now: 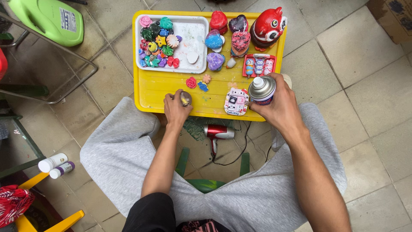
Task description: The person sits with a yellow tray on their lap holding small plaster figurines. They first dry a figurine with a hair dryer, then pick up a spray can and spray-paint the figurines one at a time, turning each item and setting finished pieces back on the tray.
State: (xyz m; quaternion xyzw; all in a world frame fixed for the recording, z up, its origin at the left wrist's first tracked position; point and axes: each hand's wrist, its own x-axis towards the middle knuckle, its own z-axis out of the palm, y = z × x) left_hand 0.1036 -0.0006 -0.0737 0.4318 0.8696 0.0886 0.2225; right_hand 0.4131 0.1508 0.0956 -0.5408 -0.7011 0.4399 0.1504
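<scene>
Right hand (281, 105) grips an upright spray can (262, 89) at the yellow tray's (150, 92) near edge. Left hand (176, 109), closed on a small figurine (186, 98), sits left of the can.

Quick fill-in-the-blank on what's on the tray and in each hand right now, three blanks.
1. The right hand grips a spray ____ with a white nozzle.
2. The left hand holds a small piece over the ____ tray.
3. The red hair dryer lies on the floor ____ the person's knees.

Missing words: can; yellow; between
</scene>
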